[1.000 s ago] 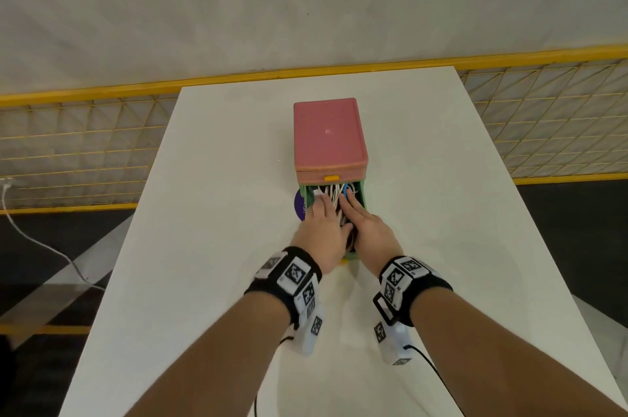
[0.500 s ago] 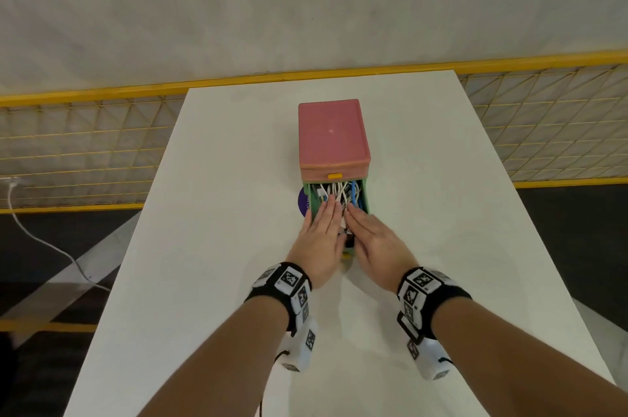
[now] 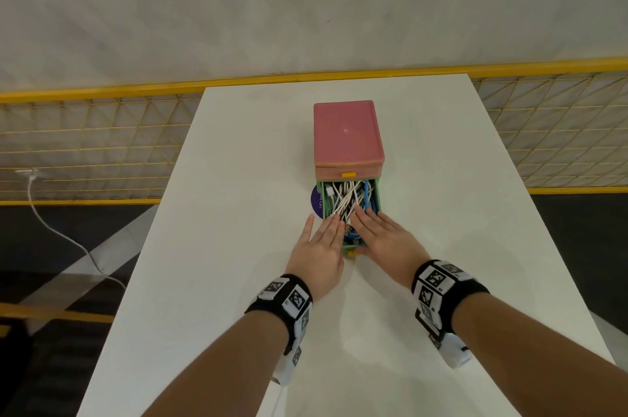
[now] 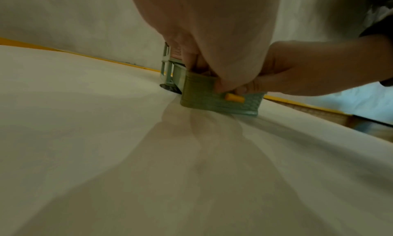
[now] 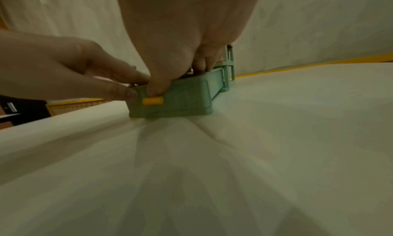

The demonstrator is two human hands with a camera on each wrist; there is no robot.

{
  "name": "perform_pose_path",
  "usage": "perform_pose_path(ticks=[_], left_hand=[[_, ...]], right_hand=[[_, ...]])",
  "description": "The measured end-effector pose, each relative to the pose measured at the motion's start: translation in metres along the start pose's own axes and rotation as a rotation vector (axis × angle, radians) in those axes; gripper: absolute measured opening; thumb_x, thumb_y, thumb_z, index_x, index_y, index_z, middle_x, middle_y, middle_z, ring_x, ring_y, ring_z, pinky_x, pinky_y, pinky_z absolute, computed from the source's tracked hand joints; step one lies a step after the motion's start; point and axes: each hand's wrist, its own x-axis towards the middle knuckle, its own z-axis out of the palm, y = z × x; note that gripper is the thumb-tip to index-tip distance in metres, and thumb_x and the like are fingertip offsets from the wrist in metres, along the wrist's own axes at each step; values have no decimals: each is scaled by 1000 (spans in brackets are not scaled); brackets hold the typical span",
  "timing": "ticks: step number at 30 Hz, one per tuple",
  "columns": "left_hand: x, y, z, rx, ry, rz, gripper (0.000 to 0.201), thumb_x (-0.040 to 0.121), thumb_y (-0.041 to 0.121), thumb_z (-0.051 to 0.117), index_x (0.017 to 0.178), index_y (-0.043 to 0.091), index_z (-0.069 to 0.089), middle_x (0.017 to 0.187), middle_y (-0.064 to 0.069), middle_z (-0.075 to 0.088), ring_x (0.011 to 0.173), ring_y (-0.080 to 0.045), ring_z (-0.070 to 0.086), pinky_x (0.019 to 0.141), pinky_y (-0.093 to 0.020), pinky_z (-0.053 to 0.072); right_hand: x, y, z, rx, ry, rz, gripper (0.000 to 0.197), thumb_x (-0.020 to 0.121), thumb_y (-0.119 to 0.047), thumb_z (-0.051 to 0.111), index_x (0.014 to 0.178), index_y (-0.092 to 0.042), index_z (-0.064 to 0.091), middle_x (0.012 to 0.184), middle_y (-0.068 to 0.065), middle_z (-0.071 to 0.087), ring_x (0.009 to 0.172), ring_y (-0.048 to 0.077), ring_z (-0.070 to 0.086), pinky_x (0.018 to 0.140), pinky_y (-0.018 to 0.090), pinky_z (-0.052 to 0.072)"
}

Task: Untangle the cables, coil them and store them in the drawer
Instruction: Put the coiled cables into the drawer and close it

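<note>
A small drawer unit with a pink top point(image 3: 346, 138) stands mid-table. Its green drawer point(image 3: 378, 194) is pulled out toward me and is full of white, blue and dark cables point(image 3: 346, 199). My left hand point(image 3: 323, 240) and right hand point(image 3: 380, 233) lie side by side with straight fingers on the cables at the drawer's near end. In the wrist views the drawer front point(image 4: 204, 95) point(image 5: 180, 101) shows its yellow handle point(image 4: 234, 98) point(image 5: 152, 101). The thumbs of my left hand point(image 4: 212, 37) and right hand point(image 5: 187, 29) rest on the front's top edge.
The white table point(image 3: 221, 280) is narrow, with edges close on both sides. A purple disc point(image 3: 316, 200) pokes out from under the unit's left side. Yellow mesh railing point(image 3: 85, 144) runs behind and beside the table. A white cord point(image 3: 61, 233) trails on the floor at left.
Both hands have slid back toward me along the drawer, from near the unit to its near end. More of the cables show behind the fingertips.
</note>
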Motion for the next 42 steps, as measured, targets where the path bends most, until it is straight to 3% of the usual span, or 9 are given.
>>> perform_pose_path(ticks=[4, 10, 14, 16, 19, 22, 28, 37, 42], left_hand=[[5, -12, 1, 1, -25, 78, 56, 102, 5, 25, 154, 4, 2, 164, -13, -1, 152, -22, 0, 114, -30, -14], [10, -22, 9, -10, 50, 148, 59, 82, 1, 25, 131, -1, 57, 138, -17, 56, 127, -25, 57, 108, -37, 34], [20, -22, -9, -61, 7, 60, 58, 98, -2, 27, 154, 4, 12, 163, -12, 9, 151, -21, 11, 119, -35, -6], [28, -16, -14, -49, -52, 16, 60, 101, 0, 26, 155, 6, 0, 164, -10, -4, 152, -19, -1, 120, -36, -10], [29, -12, -12, -189, 99, -4, 65, 89, -9, 51, 150, 0, 29, 158, -17, 26, 145, -29, 31, 119, -36, 19], [26, -15, -2, -187, 271, 39, 47, 55, -10, 81, 100, 3, 75, 100, -11, 72, 89, -28, 72, 92, -43, 54], [34, -17, -10, -39, 175, -2, 28, 70, -2, 61, 88, 15, 74, 79, 2, 72, 96, -29, 68, 112, -63, 11], [38, -30, 0, -190, 421, 20, 15, 70, 3, 83, 78, 11, 74, 81, -1, 62, 61, -19, 64, 107, -56, 40], [39, -27, -5, -34, 393, 4, 23, 67, 5, 85, 76, 15, 67, 63, 5, 63, 83, -24, 72, 118, -56, 6]], right_hand=[[2, -4, 0, -33, 34, -20, 62, 84, -41, 30, 118, 0, 64, 121, 19, 65, 105, 28, 67, 88, 38, 53], [6, -6, 1, -49, 136, -12, 57, 88, -39, 33, 120, -2, 63, 123, 16, 65, 110, 26, 65, 91, 38, 52], [17, -5, -5, 1, 171, 49, 56, 78, -19, 74, 128, 0, 55, 133, 18, 57, 122, 28, 57, 101, 40, 43], [20, 0, -3, 13, 146, 63, 60, 90, -8, 58, 143, 0, 32, 152, 17, 30, 141, 30, 32, 115, 35, 17], [19, 2, -5, 110, 158, 90, 56, 89, -14, 62, 140, -3, 42, 148, 20, 37, 130, 34, 48, 110, 38, 35], [16, 4, -8, 134, 267, 136, 38, 69, -16, 83, 102, -5, 68, 101, 12, 63, 78, 29, 65, 61, 34, 58], [18, 12, -2, 124, 270, 132, 31, 75, -17, 77, 102, -11, 63, 86, 4, 69, 80, 25, 66, 84, 35, 54], [23, 11, -4, 46, 372, 42, 48, 66, -5, 76, 113, -10, 66, 101, 4, 67, 82, 24, 67, 81, 34, 54], [26, 8, 1, -37, 415, -1, 46, 64, -5, 76, 109, -7, 69, 101, 6, 69, 92, 24, 67, 91, 33, 42]])
